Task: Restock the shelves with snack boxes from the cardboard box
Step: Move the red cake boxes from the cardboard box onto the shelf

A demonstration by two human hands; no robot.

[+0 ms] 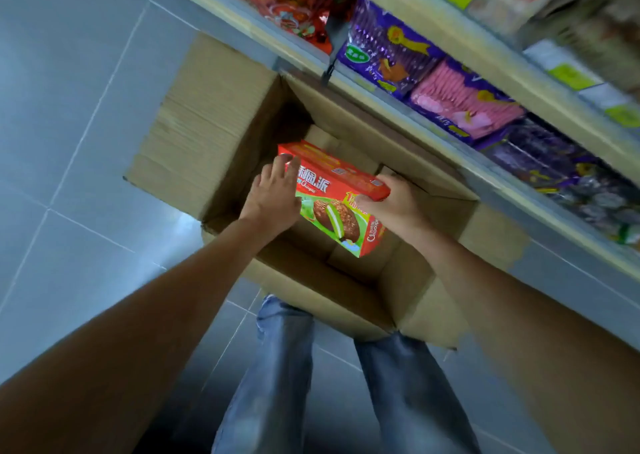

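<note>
Red and green card makes up the snack box (329, 211), printed with a chocolate pie. It is held tilted over the open mouth of the cardboard box (207, 124), just above picture centre, its red top edge turned toward one o'clock.

The left hand (273, 194) lies at the snack box's nine o'clock end. Its fingers are straight and close together, laid flat against the carton and pointing to about one o'clock. The right hand (394, 204) takes the three o'clock end: the thumb presses on the printed face and the other fingers curl round the far edge, clamping the carton.

Brown flaps of the cardboard box are folded outward, the widest at ten o'clock. The box stands on grey floor tiles (69, 107), and its far side sits close against the shelf (519, 204), which runs from twelve o'clock down to four o'clock. Deep inside the box, at twelve o'clock from the carton, lie pale shapes too dim to make out.

On the shelf, a purple packet (384, 48) sits at one o'clock with a pink packet (460, 104) just beside it toward two o'clock. A red bag (294, 7) sits at twelve o'clock. Legs in blue jeans (277, 367) stand at six o'clock, against the near side of the box.
</note>
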